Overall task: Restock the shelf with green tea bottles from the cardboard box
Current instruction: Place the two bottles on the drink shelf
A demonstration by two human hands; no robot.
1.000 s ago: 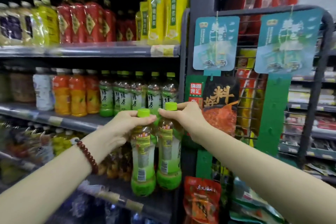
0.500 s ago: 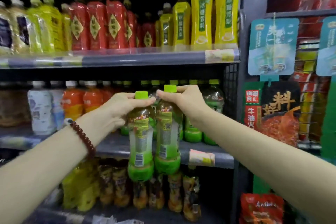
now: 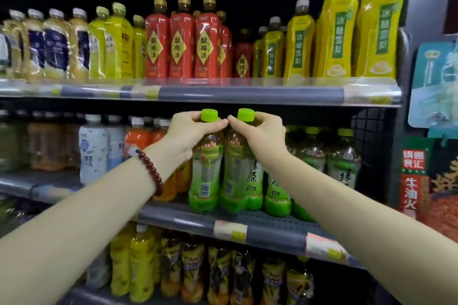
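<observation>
My left hand (image 3: 189, 135) grips the neck of a green tea bottle (image 3: 204, 176) with a bright green cap. My right hand (image 3: 264, 135) grips the neck of a second green tea bottle (image 3: 234, 176) right beside it. Both bottles stand upright, side by side, with their bases at the front of the middle shelf (image 3: 267, 229). More green tea bottles (image 3: 343, 163) stand behind and to the right on the same shelf. The cardboard box is out of view.
Orange and white drink bottles (image 3: 93, 148) fill the middle shelf's left part. Red and yellow bottles (image 3: 182, 42) line the upper shelf (image 3: 247, 93). Yellow and dark bottles (image 3: 173, 270) stand on the lower shelf. A wire rack with snack packs (image 3: 418, 181) hangs at the right.
Both hands have lifted the two bottles up and forward from below shelf level onto the front of the middle shelf. The view has moved closer to the shelf.
</observation>
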